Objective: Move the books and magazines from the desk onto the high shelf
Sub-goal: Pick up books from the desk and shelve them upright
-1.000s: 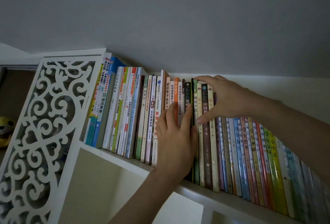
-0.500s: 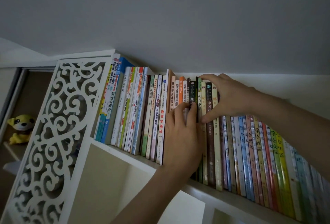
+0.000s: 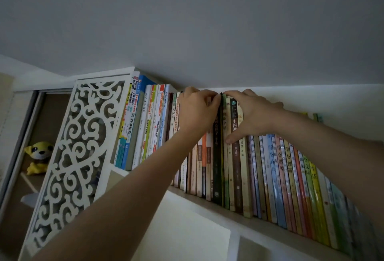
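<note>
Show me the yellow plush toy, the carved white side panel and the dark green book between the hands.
yellow plush toy (image 3: 39,152), head view, on its face.
carved white side panel (image 3: 83,146), head view, mid scrollwork.
dark green book (image 3: 217,173), head view, lower spine.

Yellow plush dog (image 3: 39,156) sits in the dim left alcove | white scrollwork panel (image 3: 76,152) stands just right of it | grey ceiling (image 3: 187,21) overhead
</note>
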Tool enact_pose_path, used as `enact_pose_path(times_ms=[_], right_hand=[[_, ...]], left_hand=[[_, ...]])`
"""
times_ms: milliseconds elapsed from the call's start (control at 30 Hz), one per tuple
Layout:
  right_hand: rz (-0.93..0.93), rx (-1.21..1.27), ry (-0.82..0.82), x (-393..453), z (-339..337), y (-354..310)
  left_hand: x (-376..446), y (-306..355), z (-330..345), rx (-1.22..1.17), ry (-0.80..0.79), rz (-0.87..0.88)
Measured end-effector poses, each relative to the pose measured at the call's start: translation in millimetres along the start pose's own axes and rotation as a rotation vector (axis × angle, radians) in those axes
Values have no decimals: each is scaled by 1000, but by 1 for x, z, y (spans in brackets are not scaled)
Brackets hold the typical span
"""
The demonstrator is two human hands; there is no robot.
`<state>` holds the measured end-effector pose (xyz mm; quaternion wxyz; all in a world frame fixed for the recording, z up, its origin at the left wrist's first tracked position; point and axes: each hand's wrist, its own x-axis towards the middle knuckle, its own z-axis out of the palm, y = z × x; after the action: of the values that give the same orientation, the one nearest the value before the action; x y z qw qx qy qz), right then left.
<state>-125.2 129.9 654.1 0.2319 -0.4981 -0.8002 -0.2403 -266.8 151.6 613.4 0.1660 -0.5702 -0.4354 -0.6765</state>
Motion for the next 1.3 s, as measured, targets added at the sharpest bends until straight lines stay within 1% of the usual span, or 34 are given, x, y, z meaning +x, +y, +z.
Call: enact_pose_path(times_ms=[100, 200, 300, 400, 433, 500, 567, 633, 700, 767, 833, 867, 933, 967, 1000, 1067, 1133, 1167, 1233, 1300], right_hand=[[-1, 5, 4, 0, -1, -2], [5, 16, 8, 1, 0, -2], [-3, 69, -3, 4, 1, 0], [3, 39, 15, 3, 1, -1], [9, 25, 21, 2, 2, -1], [6, 30, 23, 1, 3, -1], [-11, 74, 22, 3, 3, -1], [-14, 71, 38, 4, 4, 0], [-5, 42, 47, 3, 5, -1], [16, 38, 28, 3, 4, -3], [8, 61, 15, 3, 3, -3], [-3, 87, 13, 4, 2, -2], [-15, 103, 10, 4, 2, -1], [-10, 81, 15, 3, 3, -1], [-3, 54, 23, 2, 3, -1], [1, 50, 19, 4, 3, -1], [-2, 68, 8, 3, 2, -2], [2, 57, 4, 2, 1, -2], [9, 25, 9, 0, 0, -3], [10, 6, 9, -1, -1, -4]], left_hand=[[13, 3, 5, 3, -33, -32], [14, 3, 10, -15, -29, -26], [11, 6, 11, -22, 63, 57], [2, 8, 6, -69, 191, 140], [-2, 7, 5, -80, 246, 148], [-12, 7, 5, -131, 305, 98], [-31, 11, 9, -197, 251, 26], [-61, 13, 17, -237, 129, -28], [-88, 9, 22, -248, 47, -86], [-98, -1, 24, -246, 7, -97], [-95, 0, 19, -194, -38, -60], [-92, 4, 15, -159, -36, -33], [-89, 12, 5, -123, 56, 8], [-89, 13, 0, -118, 97, 12], [-89, 13, -4, -122, 94, 3], [-92, 9, -10, -120, -25, -53], [-99, 6, -12, -55, -162, -94], [-103, 7, -14, -31, -200, -101], [-106, 10, -23, -29, -214, -98], [-106, 10, -40, -59, -192, -87]])
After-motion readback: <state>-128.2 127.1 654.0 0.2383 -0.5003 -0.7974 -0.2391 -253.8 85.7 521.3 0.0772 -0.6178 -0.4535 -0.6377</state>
